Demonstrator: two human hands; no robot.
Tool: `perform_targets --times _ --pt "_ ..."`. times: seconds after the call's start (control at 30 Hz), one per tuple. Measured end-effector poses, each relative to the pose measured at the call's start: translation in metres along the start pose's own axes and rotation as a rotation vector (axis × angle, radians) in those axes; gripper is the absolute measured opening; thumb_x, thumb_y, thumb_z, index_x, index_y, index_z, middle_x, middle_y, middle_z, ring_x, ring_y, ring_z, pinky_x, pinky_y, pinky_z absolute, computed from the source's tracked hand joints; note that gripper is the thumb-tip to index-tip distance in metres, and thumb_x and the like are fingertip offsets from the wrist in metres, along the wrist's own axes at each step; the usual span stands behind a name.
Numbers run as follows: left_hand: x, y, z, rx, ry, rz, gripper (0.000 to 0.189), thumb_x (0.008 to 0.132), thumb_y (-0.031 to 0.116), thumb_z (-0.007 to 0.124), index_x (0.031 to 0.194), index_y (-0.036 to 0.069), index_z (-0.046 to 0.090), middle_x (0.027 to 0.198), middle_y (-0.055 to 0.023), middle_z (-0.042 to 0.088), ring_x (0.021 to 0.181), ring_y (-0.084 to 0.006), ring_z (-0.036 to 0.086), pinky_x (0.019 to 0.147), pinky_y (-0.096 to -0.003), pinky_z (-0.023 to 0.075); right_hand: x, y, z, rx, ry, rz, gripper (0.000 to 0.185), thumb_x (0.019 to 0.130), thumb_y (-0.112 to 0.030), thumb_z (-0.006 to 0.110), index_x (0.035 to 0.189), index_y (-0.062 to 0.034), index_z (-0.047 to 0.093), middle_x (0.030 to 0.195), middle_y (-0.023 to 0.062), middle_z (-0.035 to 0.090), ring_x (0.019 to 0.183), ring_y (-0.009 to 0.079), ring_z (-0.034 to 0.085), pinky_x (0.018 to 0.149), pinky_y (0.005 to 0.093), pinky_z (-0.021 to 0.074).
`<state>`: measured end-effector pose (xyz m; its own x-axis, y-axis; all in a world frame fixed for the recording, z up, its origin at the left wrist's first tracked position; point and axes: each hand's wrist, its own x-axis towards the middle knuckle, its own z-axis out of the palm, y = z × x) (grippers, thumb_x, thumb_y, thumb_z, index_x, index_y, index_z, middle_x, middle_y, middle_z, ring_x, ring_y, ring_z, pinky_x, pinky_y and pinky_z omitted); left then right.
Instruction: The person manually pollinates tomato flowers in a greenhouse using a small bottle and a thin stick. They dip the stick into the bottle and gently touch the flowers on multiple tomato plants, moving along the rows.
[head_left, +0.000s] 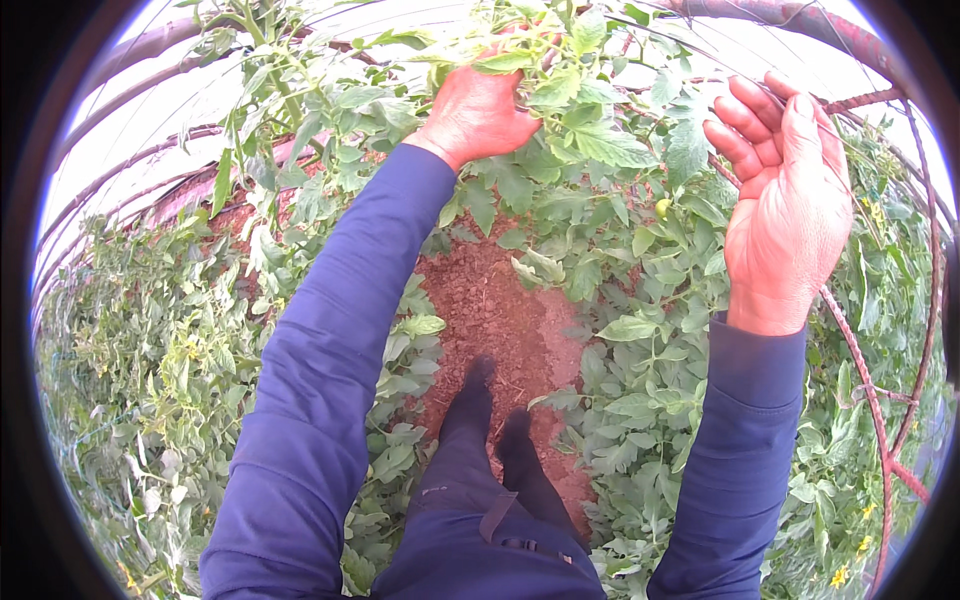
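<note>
My left hand (476, 116) reaches up into the leafy top of a tomato plant (611, 139). Leaves cover its fingertips, so what they close on cannot be made out. To the right, my right hand (787, 202) is raised with its palm towards me and its fingers curled. A thin dark cord or wire (694, 49) slants down from the upper middle and meets this hand between thumb and forefinger. A small green tomato (663, 208) hangs among the leaves left of my right hand.
Rusty ribbed metal bars (862, 367) stand at the right, beside my right forearm. A curved metal pipe (817, 30) arches overhead under pale sheeting. Tomato foliage (172, 352) lines both sides of a reddish soil path (517, 322), where my feet stand.
</note>
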<state>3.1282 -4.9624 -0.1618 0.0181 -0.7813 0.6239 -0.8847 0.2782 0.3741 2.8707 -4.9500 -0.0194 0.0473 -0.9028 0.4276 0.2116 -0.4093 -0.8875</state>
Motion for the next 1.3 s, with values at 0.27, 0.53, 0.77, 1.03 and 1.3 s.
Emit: perform_targets --times 0.27,0.53,0.77,1.03,1.3 --pt "-0.006 -0.017 0.009 0.010 -0.021 -0.023 0.038 0.079 0.032 0.075 0.106 0.005 0.075 0.100 -0.0202 0.075 0.094 -0.0399 0.073 0.086 -0.0473 0.0602 0.008 0.018 0.005 -0.066 0.091 -0.073 0.026 0.111 -0.011 0.056 0.122 0.0110 0.065 0.106 0.0214 0.074 0.088 0.0249 0.077 0.074 0.0345 0.0663" --pt "-0.010 -0.012 -0.001 -0.021 0.003 0.074 0.056 0.085 0.029 0.073 0.137 0.011 0.066 0.137 -0.0193 0.065 0.125 -0.0409 0.062 0.107 -0.0475 0.0512 0.008 0.025 0.007 0.011 0.219 -0.126 0.025 0.109 -0.009 0.055 0.120 0.0126 0.062 0.103 0.0229 0.073 0.082 0.0254 0.075 0.070 0.0348 0.0666" --pt "-0.011 0.000 -0.008 -0.094 0.021 0.091 0.063 0.087 0.029 0.075 0.147 0.016 0.060 0.146 -0.0198 0.060 0.135 -0.0412 0.056 0.115 -0.0477 0.0458 0.027 0.066 0.014 -0.352 -0.058 -0.183 0.027 0.110 -0.012 0.058 0.128 0.0066 0.068 0.113 0.0173 0.076 0.096 0.0195 0.075 0.080 0.0307 0.0645" --pt "-0.018 0.004 -0.012 -0.102 -0.022 0.106 0.062 0.087 0.031 0.077 0.145 0.015 0.061 0.145 -0.0159 0.061 0.132 -0.0386 0.058 0.112 -0.0476 0.0476 0.057 0.100 0.027 -0.547 -0.246 -0.255 0.027 0.110 -0.019 0.062 0.131 -0.0081 0.075 0.119 0.0065 0.077 0.103 0.0112 0.073 0.084 0.0259 0.0606" --pt "-0.030 0.000 -0.008 -0.112 0.029 0.210 0.062 0.086 0.026 0.076 0.143 0.008 0.060 0.140 -0.0173 0.062 0.125 -0.0379 0.062 0.107 -0.0481 0.0492 0.056 0.085 0.023 -0.622 -0.234 -0.174 0.029 0.111 -0.023 0.060 0.131 -0.0068 0.074 0.120 0.0071 0.077 0.106 0.0138 0.073 0.087 0.0282 0.0604"
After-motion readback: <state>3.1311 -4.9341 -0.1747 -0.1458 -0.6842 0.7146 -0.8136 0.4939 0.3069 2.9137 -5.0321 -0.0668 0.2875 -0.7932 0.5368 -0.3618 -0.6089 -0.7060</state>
